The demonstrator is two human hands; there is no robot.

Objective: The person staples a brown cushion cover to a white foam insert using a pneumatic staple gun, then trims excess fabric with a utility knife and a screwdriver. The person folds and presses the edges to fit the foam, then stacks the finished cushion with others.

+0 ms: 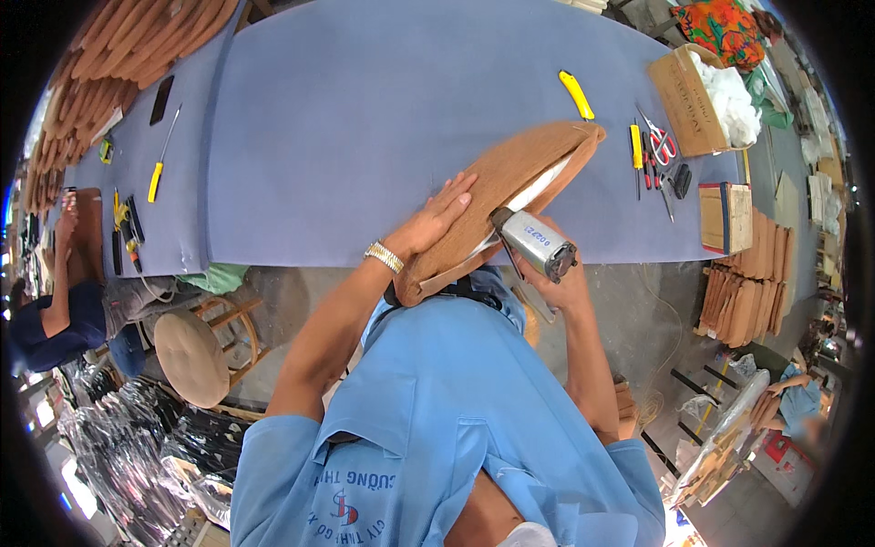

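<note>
A brown fabric-covered seat pad [506, 173] is tilted on its edge at the near side of the blue table, against my body. Along its open side a strip of white lining shows between the brown cover and the rim. My left hand [442, 214], with a metal watch at the wrist, lies on the pad's brown face, fingers stretched out. My right hand [562, 290] grips a silver staple gun [538, 244] by its handle. The gun's nose is at the pad's open side; whether it touches is hard to tell.
On the blue table [365, 109] lie a yellow cutter [575, 94], scissors [661, 144] and screwdrivers [157, 173]. A carton of white stuffing [684, 105] stands far right. Brown pads are stacked at left [137, 41] and right [743, 296]. A round stool [191, 358] and another person [55, 314] are at left.
</note>
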